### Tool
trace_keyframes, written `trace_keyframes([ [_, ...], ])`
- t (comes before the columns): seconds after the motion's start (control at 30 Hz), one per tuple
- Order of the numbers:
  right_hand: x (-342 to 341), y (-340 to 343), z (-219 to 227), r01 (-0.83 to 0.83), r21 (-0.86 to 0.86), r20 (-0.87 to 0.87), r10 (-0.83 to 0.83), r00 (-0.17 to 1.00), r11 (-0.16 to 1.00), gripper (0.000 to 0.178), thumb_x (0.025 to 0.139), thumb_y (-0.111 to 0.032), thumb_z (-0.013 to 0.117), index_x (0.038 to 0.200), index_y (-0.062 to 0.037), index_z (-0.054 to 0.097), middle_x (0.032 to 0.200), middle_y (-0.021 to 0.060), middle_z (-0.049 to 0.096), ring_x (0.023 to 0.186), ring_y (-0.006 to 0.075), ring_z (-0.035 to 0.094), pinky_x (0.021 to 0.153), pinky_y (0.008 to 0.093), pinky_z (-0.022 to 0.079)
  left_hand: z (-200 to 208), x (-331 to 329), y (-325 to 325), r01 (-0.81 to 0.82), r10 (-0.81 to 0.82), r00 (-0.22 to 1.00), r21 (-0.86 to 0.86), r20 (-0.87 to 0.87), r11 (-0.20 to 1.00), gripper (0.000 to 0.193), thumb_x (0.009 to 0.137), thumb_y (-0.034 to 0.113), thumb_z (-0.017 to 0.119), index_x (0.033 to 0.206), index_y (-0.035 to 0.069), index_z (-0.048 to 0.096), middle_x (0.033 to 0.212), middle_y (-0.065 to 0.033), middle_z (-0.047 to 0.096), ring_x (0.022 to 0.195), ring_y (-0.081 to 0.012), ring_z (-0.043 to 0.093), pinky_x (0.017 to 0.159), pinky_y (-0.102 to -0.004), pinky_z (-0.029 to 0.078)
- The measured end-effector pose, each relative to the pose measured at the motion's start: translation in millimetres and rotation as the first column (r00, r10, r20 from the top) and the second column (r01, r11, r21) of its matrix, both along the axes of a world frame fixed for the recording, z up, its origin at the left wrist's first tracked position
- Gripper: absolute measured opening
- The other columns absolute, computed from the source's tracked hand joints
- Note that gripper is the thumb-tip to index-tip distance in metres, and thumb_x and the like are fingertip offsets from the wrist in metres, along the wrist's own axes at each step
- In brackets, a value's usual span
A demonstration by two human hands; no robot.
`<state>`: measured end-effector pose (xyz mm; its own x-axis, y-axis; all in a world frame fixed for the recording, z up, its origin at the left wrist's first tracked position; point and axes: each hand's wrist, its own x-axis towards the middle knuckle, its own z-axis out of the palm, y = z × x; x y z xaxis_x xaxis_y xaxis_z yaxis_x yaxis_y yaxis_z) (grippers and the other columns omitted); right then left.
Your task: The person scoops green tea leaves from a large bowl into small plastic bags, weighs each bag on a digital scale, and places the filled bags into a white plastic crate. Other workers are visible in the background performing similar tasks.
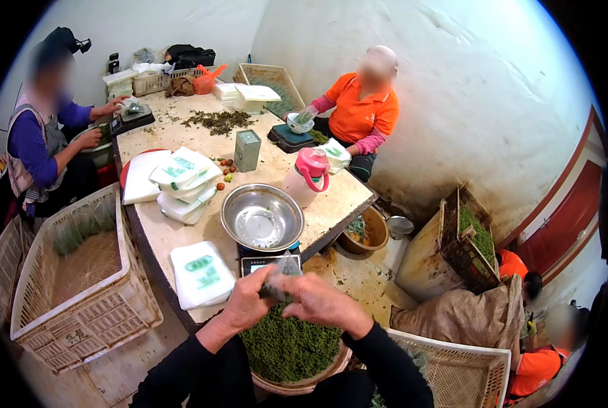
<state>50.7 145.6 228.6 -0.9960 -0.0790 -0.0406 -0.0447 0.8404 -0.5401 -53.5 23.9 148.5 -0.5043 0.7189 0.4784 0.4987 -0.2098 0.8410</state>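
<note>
My left hand (pixel 244 303) and my right hand (pixel 325 300) are raised close together, both closed on a thin, translucent plastic bag (pixel 274 284); its contents are blurred. Beneath them, a wide basin (pixel 293 389) is heaped with small green granules (pixel 291 343) that look like peppercorns or buds. Just beyond my hands is a digital scale (pixel 255 263), bearing a shiny metal bowl (pixel 261 216) with a few green bits inside. To the left of the scale lies a stack of flat white plastic bags (pixel 202 274) with green print.
More bag bundles (pixel 183 180), a green tin (pixel 247 151) and a pink thermos (pixel 307 178) stand on the table (pixel 155 238). White crates (pixel 86 306) flank me left and right. Co-workers sit at the far left and far right, with scales (pixel 290 138); others are low at right.
</note>
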Motion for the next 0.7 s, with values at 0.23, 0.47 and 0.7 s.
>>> trace_keyframes([
  [0.23,16,-15,-5,0.091,0.072,-0.035,-0.089,0.995,0.993,0.052,0.065,-0.002,0.07,0.113,-0.0059,0.051,0.105,0.0152,0.058,0.093,0.0381,0.055,0.073,0.0425,0.046,-30,10,-13,0.033,-0.031,0.999,-0.054,0.033,0.998,0.051,0.062,-0.008,0.066,0.111,0.001,0.053,0.095,-0.0178,0.061,0.088,-0.0328,0.061,0.073,-0.0352,0.049],
  [0.47,36,-4,-33,0.222,0.249,-0.198,-0.174,0.965,0.943,0.014,0.069,-0.003,0.057,0.083,-0.004,0.056,0.075,0.0135,0.059,0.069,0.0344,0.058,0.056,0.0431,0.045,-20,24,-15,0.162,-0.156,0.986,-0.123,0.056,0.979,0.047,0.067,-0.004,0.067,0.112,0.001,0.053,0.101,-0.0161,0.06,0.091,-0.0303,0.06,0.076,-0.0332,0.048],
  [0.7,45,-5,-22,0.338,-0.018,-0.292,-0.328,0.898,0.941,0.027,0.066,-0.007,0.071,0.09,-0.0036,0.06,0.077,0.0134,0.06,0.069,0.0324,0.058,0.06,0.0366,0.046,-26,21,-13,0.199,-0.164,0.955,-0.119,0.248,0.973,0.034,0.082,0.015,0.064,0.111,0.0,0.055,0.091,-0.0134,0.063,0.08,-0.0216,0.062,0.07,-0.0293,0.049],
])
